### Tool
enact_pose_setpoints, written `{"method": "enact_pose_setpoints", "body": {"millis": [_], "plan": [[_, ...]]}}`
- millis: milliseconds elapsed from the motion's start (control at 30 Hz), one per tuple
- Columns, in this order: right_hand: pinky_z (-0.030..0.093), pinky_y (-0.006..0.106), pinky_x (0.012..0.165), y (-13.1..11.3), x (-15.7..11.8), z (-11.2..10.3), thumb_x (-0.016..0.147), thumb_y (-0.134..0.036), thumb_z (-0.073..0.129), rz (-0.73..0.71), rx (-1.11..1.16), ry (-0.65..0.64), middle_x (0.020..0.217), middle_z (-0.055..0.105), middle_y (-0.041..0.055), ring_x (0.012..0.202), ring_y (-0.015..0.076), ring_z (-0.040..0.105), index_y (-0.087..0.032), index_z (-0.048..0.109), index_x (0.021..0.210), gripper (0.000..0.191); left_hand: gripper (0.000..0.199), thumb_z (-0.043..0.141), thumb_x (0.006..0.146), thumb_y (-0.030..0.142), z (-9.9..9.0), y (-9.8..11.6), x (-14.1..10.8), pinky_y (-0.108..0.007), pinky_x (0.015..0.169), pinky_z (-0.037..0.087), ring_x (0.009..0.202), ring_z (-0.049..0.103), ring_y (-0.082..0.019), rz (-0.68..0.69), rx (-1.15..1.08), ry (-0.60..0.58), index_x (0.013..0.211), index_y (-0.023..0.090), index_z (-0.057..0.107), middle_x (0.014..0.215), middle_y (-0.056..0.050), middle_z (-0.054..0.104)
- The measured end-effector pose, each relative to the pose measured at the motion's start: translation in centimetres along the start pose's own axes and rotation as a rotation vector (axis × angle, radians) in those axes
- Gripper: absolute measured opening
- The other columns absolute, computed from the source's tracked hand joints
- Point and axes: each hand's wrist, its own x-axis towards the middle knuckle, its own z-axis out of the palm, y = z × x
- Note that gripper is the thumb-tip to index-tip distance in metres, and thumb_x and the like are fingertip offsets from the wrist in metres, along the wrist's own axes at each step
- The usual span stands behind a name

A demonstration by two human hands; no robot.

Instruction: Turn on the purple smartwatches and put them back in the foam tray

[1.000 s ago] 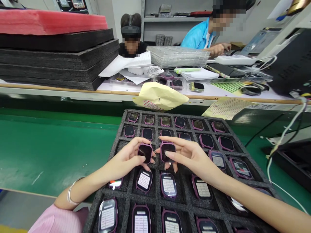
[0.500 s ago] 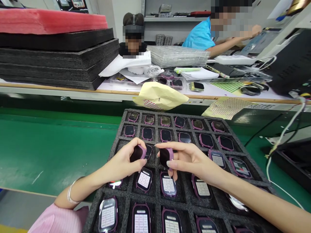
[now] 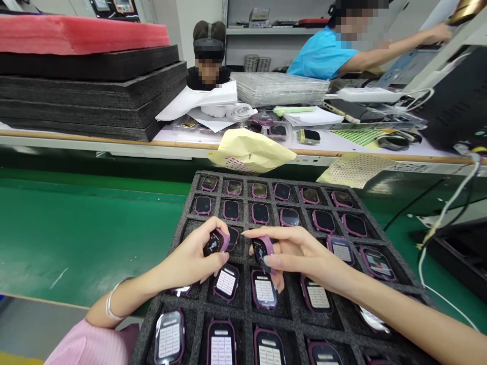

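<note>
Between thumb and fingers, my left hand [image 3: 201, 248] grips a purple-cased smartwatch [image 3: 216, 242] with a lit dark screen. My right hand [image 3: 294, 248] pinches another purple smartwatch [image 3: 262, 252], tilted, its screen also lit with a dark face. Both are held over a grey foam tray [image 3: 196, 284] divided into square compartments. In these lie several purple smartwatches, none with straps that I can see. The far rows, such as one watch [image 3: 260, 213], have dark screens. Nearer ones, such as another watch [image 3: 264, 290], show light button-like grids. My right forearm hides part of the tray.
The tray sits on a green bench [image 3: 95, 228]. Behind is a shelf bench with stacked black foam [image 3: 95, 101] under a red foam sheet [image 3: 83, 34], plastic trays [image 3: 279, 88], papers and cables. A white cable [image 3: 431, 228] hangs at right. Two people are beyond, one in blue.
Both held watch screens have gone from blank dark to lit. My right hand has tilted its watch and shifted it slightly down. The person in blue has stretched an arm to the right.
</note>
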Motion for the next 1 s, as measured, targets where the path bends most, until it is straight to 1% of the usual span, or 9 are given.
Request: {"method": "enact_pose_setpoints", "body": {"millis": [100,233,367,500,667,800,900,1000], "plan": [[0.053,0.021,0.056,0.08,0.04,-0.04,0.085,-0.026,0.069,0.002,-0.002,0.011,0.063,0.070,0.0020,0.052,0.0137,0.067,-0.014,0.056,0.131,0.049,0.019,0.053,0.083,0.013,0.14,0.28,0.00,-0.012,0.035,0.032,0.038,0.041,-0.002,0.005,-0.028,0.009,0.094,0.022,0.040,0.069,0.008,0.044],[0.054,0.022,0.053,-0.01,0.09,-0.02,0.085,-0.024,0.069,-0.003,0.024,0.039,0.061,0.070,0.0016,0.050,0.0141,0.066,-0.014,0.059,0.127,0.045,0.021,0.051,0.079,0.005,0.18,0.45,-0.03,-0.009,0.036,0.028,0.039,0.036,0.000,0.000,0.004,0.042,0.091,0.021,0.042,0.065,0.009,0.041],[0.055,0.022,0.053,-0.09,0.19,-0.06,0.083,-0.024,0.070,-0.010,0.032,0.034,0.062,0.071,0.0024,0.050,0.0150,0.067,-0.012,0.058,0.128,0.048,0.018,0.052,0.082,0.012,0.15,0.49,0.08,-0.010,0.034,0.031,0.038,0.038,-0.002,-0.020,-0.026,0.041,0.093,0.022,0.041,0.062,0.010,0.042],[0.056,0.023,0.052,-0.05,0.20,-0.19,0.085,-0.023,0.068,-0.021,0.020,0.034,0.060,0.070,0.0024,0.050,0.0154,0.067,-0.011,0.058,0.128,0.045,0.019,0.049,0.081,0.007,0.15,0.57,0.17,-0.008,0.033,0.027,0.037,0.035,-0.001,-0.021,-0.016,0.044,0.090,0.022,0.041,0.059,0.011,0.040],[0.056,0.023,0.051,-0.24,0.08,-0.09,0.086,-0.023,0.067,-0.044,0.028,0.028,0.060,0.070,0.0019,0.050,0.0156,0.067,-0.012,0.056,0.130,0.047,0.019,0.051,0.083,0.011,0.19,0.40,0.09,-0.009,0.034,0.032,0.037,0.039,-0.002,-0.008,-0.008,0.036,0.092,0.022,0.041,0.060,0.011,0.041],[0.055,0.022,0.051,-0.44,0.03,0.16,0.086,-0.022,0.067,-0.038,0.028,0.069,0.058,0.070,0.0019,0.048,0.0146,0.066,-0.011,0.058,0.128,0.044,0.021,0.049,0.081,0.007,0.10,0.23,0.01,-0.008,0.032,0.029,0.035,0.036,-0.001,-0.015,0.008,0.030,0.092,0.022,0.041,0.059,0.011,0.039],[0.055,0.022,0.051,-0.47,0.03,0.15,0.085,-0.021,0.068,-0.046,0.018,0.060,0.058,0.070,0.0018,0.048,0.0143,0.066,-0.011,0.059,0.127,0.045,0.019,0.050,0.082,0.009,0.02,0.22,-0.01,-0.009,0.033,0.032,0.037,0.039,-0.002,-0.010,-0.007,0.026,0.093,0.022,0.041,0.061,0.010,0.041],[0.055,0.024,0.053,-0.48,0.06,0.02,0.086,-0.021,0.067,-0.048,-0.003,0.054,0.060,0.071,0.0029,0.050,0.0155,0.067,-0.010,0.055,0.131,0.048,0.021,0.050,0.081,0.007,-0.01,0.19,-0.01,-0.008,0.033,0.030,0.037,0.038,-0.001,-0.009,0.018,0.035,0.092,0.022,0.041,0.063,0.010,0.042]]}}
